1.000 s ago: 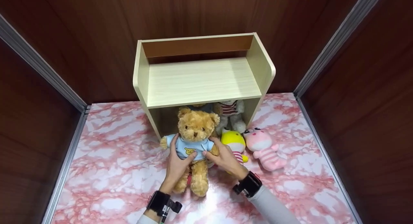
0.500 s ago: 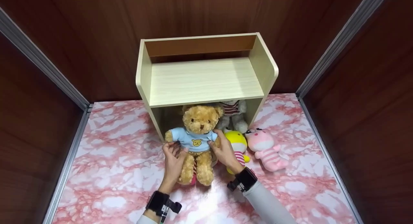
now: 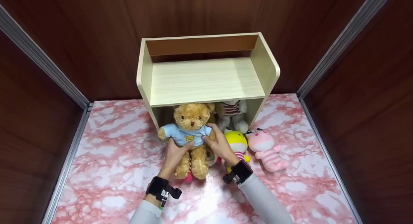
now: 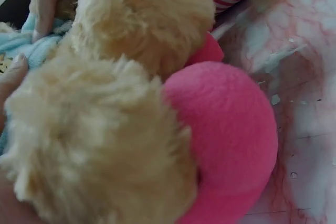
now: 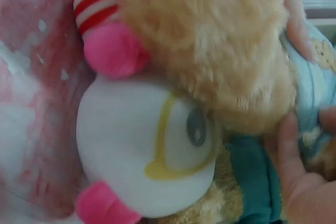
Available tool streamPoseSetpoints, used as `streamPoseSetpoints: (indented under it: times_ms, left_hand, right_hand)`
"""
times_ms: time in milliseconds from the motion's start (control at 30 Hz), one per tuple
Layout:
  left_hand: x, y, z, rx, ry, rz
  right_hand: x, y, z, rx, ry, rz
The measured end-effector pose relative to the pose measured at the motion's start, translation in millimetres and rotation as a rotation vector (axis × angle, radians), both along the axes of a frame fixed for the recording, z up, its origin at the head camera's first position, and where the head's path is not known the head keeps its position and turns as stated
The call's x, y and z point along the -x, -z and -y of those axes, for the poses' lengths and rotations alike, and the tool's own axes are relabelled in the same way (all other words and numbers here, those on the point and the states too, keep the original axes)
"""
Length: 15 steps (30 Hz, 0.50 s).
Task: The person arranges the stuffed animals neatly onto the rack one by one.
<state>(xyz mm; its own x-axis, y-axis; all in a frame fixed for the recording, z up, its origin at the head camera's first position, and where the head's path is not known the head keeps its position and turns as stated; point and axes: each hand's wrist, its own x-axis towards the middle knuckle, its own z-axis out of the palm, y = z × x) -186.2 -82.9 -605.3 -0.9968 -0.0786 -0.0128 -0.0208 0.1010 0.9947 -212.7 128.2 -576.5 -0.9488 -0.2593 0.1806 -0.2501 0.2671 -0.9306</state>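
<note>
A golden-brown teddy bear (image 3: 192, 116) in a light blue shirt is held upright at the front of the lower shelf opening, facing me. My left hand (image 3: 174, 154) grips its waist on the left side, thumb across the shirt hem. On the other side, my right hand (image 3: 222, 146) holds its arm and side, thumb on the shirt front. Furry legs fill much of the left wrist view. Behind them lies a plush toy (image 5: 121, 129) with a white face, yellow-outlined eye and pink parts; the bear hides most of it. A teal-clothed furry toy (image 5: 254, 179) shows beside it.
A pale wooden two-tier shelf (image 3: 206, 82) stands against the back wall. Inside its lower tier sits a white plush (image 3: 232, 112) in a striped top. Yellow (image 3: 237, 141) and pink (image 3: 267, 150) plush toys lie at its right front on the marbled surface (image 3: 113, 172).
The bear has moved farther back toward the lower opening, swinging right and then left. My left hand loosened and shifted lower, then took hold at the waist again.
</note>
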Motion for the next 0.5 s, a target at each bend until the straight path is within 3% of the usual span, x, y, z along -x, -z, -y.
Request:
streamPoseSetpoints:
  times_ms: [100, 167, 233, 300, 367, 433, 500]
  left_hand:
    - [0.5, 1.0, 5.4, 0.021, -0.083, 0.055]
    - [0.2, 1.7, 8.7, 0.009, -0.105, 0.071]
    - [-0.1, 2.8, 11.2, -0.008, -0.110, 0.082]
    - [0.2, 4.8, 12.3, -0.033, -0.111, 0.069]
    - [0.2, 7.4, 13.9, -0.050, -0.115, 0.068]
    - [0.1, 9.7, 15.2, -0.055, -0.121, 0.075]
    - [0.1, 11.7, 16.1, -0.067, -0.125, 0.070]
  right_hand:
    - [6.8, 0.3, -3.6, 0.171, -0.031, 0.129]
    - [13.0, -0.2, -6.1, 0.305, 0.003, 0.190]
    - [21.4, -1.2, -7.7, 0.299, 0.095, 0.147]
    - [30.2, -1.5, -9.6, 0.108, 0.145, 0.034]
    - [38.6, 0.8, -9.9, -0.205, 0.144, -0.135]
    - [44.1, 5.5, -8.4, -0.513, 0.096, -0.333]
    - [46.3, 10.5, -4.2, -0.694, 0.033, -0.459]
